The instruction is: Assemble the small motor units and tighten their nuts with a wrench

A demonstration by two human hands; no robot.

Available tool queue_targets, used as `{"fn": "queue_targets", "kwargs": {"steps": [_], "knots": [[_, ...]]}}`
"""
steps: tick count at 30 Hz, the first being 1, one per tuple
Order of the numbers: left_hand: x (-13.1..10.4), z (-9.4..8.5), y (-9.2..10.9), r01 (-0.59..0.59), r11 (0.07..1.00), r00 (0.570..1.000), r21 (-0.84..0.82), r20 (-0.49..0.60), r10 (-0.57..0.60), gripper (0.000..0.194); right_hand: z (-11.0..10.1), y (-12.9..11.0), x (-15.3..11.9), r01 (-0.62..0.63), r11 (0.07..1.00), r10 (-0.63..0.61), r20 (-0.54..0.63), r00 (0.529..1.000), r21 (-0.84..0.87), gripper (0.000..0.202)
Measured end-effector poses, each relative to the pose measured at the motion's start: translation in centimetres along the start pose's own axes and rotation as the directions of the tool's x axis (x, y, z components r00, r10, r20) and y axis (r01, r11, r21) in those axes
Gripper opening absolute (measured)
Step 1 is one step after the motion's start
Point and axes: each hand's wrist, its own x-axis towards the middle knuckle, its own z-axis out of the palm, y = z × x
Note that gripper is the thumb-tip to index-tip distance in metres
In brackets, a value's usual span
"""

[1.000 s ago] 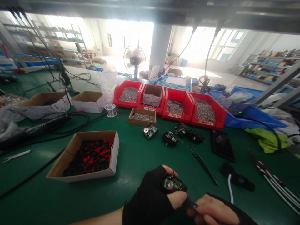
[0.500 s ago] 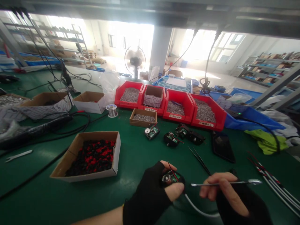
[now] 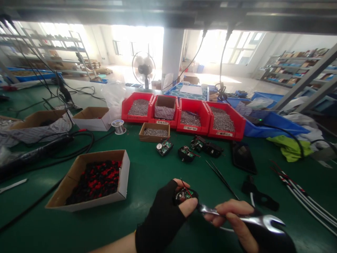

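Note:
My left hand (image 3: 168, 211), in a black fingerless glove, is closed round a small round black housing (image 3: 195, 196) with a green circuit board and a red wire showing on top. A metal wrench (image 3: 252, 220) lies in the closed fingers of my right hand (image 3: 234, 214), its forked end pointing right. The wrench's other end meets the right side of the housing; the exact contact is hard to make out. Part of a white cable (image 3: 226, 229) shows below the wrench. Beyond my hands, tweezers (image 3: 221, 177) rest on the green table (image 3: 147, 165).
Similar opened assemblies (image 3: 186, 154) sit ahead, before red bins (image 3: 193, 114) of small metal parts. A cardboard box (image 3: 122, 179) of black and red pieces stands left. Right are a dark phone-like slab (image 3: 243, 158), a black piece (image 3: 263, 199) and white cables (image 3: 302, 195).
The wrench has turned in my right hand and moved left to the housing, where it was apart before. The whole view has shifted a little, uncovering a black piece at right.

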Motion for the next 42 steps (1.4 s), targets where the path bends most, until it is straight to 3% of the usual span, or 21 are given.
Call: {"fn": "queue_targets", "kwargs": {"steps": [3, 8, 12, 17, 20, 22, 31, 42], "knots": [[-0.1, -0.1, -0.2, -0.004, 1.000, 1.000, 0.024, 0.001, 0.004, 0.038, -0.3, 0.1, -0.2, 0.118, 0.986, -0.110, 0.071, 0.991, -0.121, 0.013], [-0.1, -0.2, 0.0, -0.057, 0.992, 0.998, 0.113, 0.001, 0.057, 0.036, 0.4, -0.8, 0.0, 0.169, 0.973, -0.163, 0.052, 0.985, -0.155, 0.015], [0.0, 0.2, 0.0, 0.091, 0.996, 0.992, -0.018, 0.085, -0.089, 0.044, 0.9, -0.9, 0.0, 0.318, 0.923, -0.316, 0.048, 0.948, -0.217, 0.012], [-0.2, 0.4, 0.4, 0.141, 0.990, 0.986, -0.022, 0.096, -0.138, 0.050, 1.0, -0.2, -0.4, 0.045, 0.998, -0.044, 0.023, 0.999, -0.043, 0.023], [-0.3, 0.4, 0.7, 0.141, 0.989, 0.984, -0.036, 0.112, -0.136, 0.054, 0.8, -0.2, 0.2, -0.177, 0.976, 0.168, 0.075, 0.983, 0.130, 0.033], [-0.3, 0.3, 0.7, 0.136, 0.990, 0.984, -0.037, 0.122, -0.131, 0.054, 0.7, -0.4, 1.1, -0.256, 0.932, 0.241, 0.089, 0.966, 0.258, 0.038], [-0.3, 0.3, 0.7, 0.044, 0.999, 0.992, -0.018, 0.121, -0.042, 0.048, 1.1, -0.8, 2.3, -0.239, 0.842, 0.215, 0.106, 0.971, 0.483, 0.039], [-0.1, 0.1, -0.5, -0.029, 0.998, 0.988, -0.062, 0.147, 0.038, 0.053, 2.3, 2.4, 2.8, -0.339, 0.612, 0.261, 0.222, 0.940, 0.715, 0.040]]}}
